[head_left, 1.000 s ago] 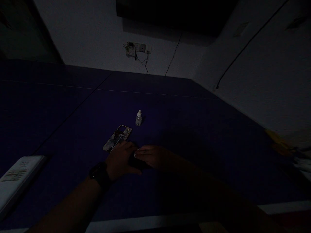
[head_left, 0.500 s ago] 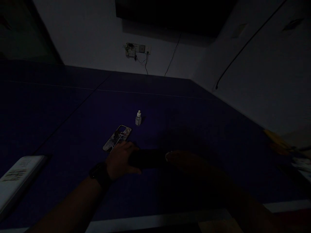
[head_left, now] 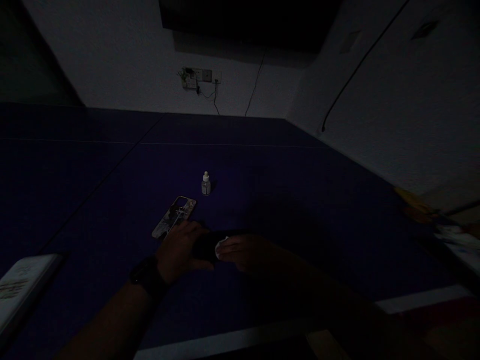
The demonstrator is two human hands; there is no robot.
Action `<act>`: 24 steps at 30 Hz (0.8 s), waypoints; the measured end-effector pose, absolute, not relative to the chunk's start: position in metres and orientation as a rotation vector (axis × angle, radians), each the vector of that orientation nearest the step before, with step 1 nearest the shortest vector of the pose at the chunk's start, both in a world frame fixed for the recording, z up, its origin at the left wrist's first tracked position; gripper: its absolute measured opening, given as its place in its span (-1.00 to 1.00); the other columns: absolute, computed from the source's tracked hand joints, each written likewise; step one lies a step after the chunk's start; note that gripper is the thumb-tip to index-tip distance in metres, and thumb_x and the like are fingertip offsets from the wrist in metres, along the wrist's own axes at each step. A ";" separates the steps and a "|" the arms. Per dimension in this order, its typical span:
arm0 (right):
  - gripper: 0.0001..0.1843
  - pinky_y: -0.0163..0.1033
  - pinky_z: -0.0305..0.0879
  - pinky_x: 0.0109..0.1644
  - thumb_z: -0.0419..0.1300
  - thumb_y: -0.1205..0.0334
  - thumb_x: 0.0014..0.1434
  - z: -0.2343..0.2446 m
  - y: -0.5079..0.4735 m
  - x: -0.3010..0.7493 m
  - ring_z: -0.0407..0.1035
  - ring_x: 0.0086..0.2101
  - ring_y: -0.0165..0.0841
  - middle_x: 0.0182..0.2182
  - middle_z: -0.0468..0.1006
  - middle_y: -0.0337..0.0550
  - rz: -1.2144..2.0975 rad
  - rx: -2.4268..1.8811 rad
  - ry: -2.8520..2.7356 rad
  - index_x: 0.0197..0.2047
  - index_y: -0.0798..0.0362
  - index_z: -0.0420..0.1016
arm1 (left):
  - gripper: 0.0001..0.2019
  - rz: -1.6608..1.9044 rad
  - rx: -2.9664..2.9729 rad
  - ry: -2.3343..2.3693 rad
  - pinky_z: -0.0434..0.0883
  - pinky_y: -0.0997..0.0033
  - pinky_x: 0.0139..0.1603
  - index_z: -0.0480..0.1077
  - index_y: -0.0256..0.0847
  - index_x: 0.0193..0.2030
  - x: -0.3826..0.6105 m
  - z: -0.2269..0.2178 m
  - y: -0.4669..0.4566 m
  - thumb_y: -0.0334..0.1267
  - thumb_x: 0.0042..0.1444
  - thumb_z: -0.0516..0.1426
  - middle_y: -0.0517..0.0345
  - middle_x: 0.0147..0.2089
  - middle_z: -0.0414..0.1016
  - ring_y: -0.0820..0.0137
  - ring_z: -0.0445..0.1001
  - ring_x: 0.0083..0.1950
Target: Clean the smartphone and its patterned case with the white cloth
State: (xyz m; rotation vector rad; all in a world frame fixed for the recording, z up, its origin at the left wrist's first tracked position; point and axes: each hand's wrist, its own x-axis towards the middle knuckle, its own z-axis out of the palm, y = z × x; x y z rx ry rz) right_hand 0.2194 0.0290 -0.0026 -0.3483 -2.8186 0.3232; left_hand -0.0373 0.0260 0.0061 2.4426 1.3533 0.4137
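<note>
The room is very dark. My left hand [head_left: 180, 250], with a black watch [head_left: 147, 274] on its wrist, holds the left end of a dark flat object [head_left: 204, 246] lying on the blue table [head_left: 300, 235]. My right hand [head_left: 249, 254] rests on the same object, fingers pinched on a small white pad [head_left: 221, 245] pressed against it. A patterned phone case [head_left: 173, 217] lies just beyond my left hand. Farther back stands a small clear bottle [head_left: 205, 183] with a white cap.
A white flat box [head_left: 20, 287] lies at the table's left front. Blurred yellow and white items [head_left: 442, 225] sit at the right edge. Wall sockets with cables [head_left: 197, 77] are on the far wall. The table's white front edge [head_left: 210, 342] runs below my arms.
My right hand had slid right along the dark object, then came back left with the white pad near my left hand. The view has shifted slightly.
</note>
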 end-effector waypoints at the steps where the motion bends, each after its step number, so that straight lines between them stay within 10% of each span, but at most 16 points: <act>1: -0.59 -0.14 0.31 0.31 0.10 0.45 0.24 -0.003 0.028 0.235 0.39 0.18 -0.28 0.13 0.55 0.03 0.358 -0.386 -2.789 0.14 0.18 0.49 | -0.24 0.412 2.445 1.350 0.35 0.03 0.06 0.45 -0.08 0.08 -0.037 0.006 0.026 0.08 -0.31 0.48 0.02 0.05 0.52 0.06 0.45 0.04; 12: -0.07 0.09 0.25 0.31 0.47 0.09 0.01 -0.023 0.032 0.296 0.26 0.26 -0.08 0.31 0.31 0.10 0.701 -1.077 -2.416 0.40 -0.07 0.21 | -0.37 0.660 2.382 1.256 0.35 0.04 0.12 0.45 -0.08 0.02 -0.035 0.001 0.024 -0.12 -0.28 0.45 0.05 0.00 0.51 0.10 0.46 0.04; 24: -0.30 0.02 0.40 0.14 0.48 0.07 -0.09 -0.024 0.024 0.265 0.48 0.06 -0.09 0.08 0.58 0.01 0.900 -1.026 -2.088 0.15 -0.03 0.51 | -0.45 1.083 1.389 1.019 0.37 0.07 0.18 0.45 -0.17 0.00 -0.015 0.029 0.015 -0.18 -0.19 0.41 -0.05 0.05 0.55 0.09 0.49 0.11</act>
